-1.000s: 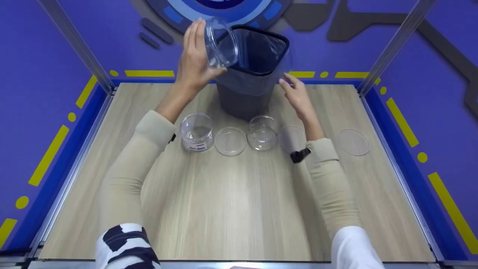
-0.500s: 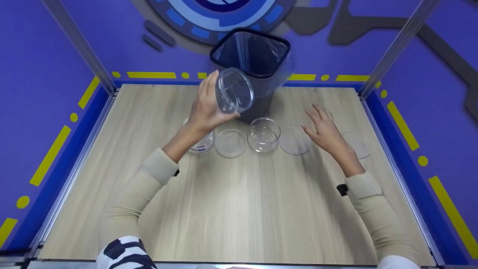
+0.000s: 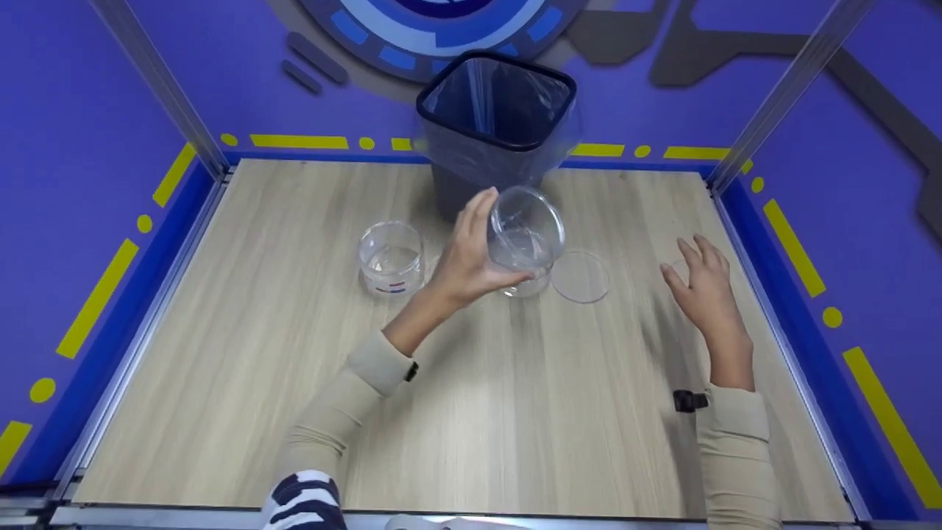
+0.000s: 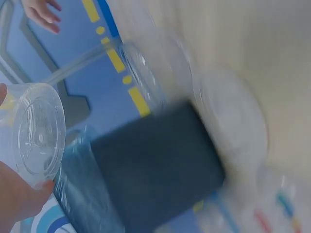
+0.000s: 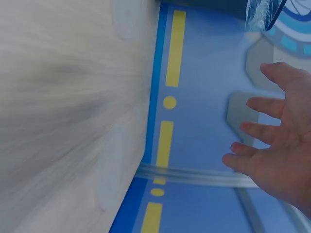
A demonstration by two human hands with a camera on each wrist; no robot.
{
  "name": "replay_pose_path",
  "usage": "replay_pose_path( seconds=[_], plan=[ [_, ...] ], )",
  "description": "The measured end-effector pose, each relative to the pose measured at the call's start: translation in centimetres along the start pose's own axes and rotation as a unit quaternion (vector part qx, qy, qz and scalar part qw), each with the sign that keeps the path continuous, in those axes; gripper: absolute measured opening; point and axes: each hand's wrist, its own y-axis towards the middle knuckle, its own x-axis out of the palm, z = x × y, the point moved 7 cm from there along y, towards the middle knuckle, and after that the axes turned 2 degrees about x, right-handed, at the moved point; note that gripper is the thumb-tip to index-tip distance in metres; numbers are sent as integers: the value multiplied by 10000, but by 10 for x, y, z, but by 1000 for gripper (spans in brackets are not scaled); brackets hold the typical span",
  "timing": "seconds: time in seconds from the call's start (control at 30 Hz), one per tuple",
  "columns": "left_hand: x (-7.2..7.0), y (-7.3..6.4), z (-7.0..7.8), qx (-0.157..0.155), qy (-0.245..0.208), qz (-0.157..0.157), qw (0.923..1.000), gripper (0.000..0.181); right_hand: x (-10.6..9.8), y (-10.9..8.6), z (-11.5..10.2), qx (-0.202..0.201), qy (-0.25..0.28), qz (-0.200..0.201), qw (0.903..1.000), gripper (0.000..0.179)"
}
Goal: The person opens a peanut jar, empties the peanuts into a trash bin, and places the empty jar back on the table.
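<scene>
My left hand (image 3: 471, 258) grips a clear round container (image 3: 526, 224) from its left side, thumb below and fingers above. The container is tilted, and nothing shows inside it. Behind it in the head view, another clear container (image 3: 525, 288) stands on the table, partly hidden. A third clear container (image 3: 391, 265), with a small coloured label, stands to the left. My right hand (image 3: 703, 294) hangs over the table's right side, fingers spread and holding nothing. A clear round lid (image 3: 581, 277) lies between the hands. Another lid (image 4: 233, 116) shows in the left wrist view.
A dark bin (image 3: 486, 173) with a clear liner stands at the back of the wooden table (image 3: 456, 434). Blue panels (image 3: 81, 184) and metal posts (image 3: 787, 88) enclose the back and sides.
My left hand has brought the container from the bin's mouth forward and right, over the containers on the table. My right hand has moved from beside the bin to the right, fingers spreading.
</scene>
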Motion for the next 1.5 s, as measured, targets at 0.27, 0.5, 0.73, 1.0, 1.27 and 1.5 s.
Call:
replay_pose_path(
  seconds=[0.27,0.5,0.73,1.0,1.27,1.5],
  plan=[
    [55,-13,17,-469,-329,-505,9971,127,2,-20,29,448,-109,-162,9988,65],
    [103,-21,32,-633,-713,-1039,9900,127,-8,-24,40,523,-167,-127,9984,65],
    [151,-29,25,-645,-314,-1390,9877,116,-14,-29,48,670,-144,35,9976,64],
    [198,-23,29,-834,-206,-1927,9775,115,-17,-33,51,709,-115,158,9973,63],
    [234,-9,41,-1044,-349,-2373,9652,114,-31,-37,59,1104,-102,367,9932,64],
    [252,1,42,-965,-316,-2693,9577,114,-46,-42,72,1519,-47,463,9873,66]
  ],
)
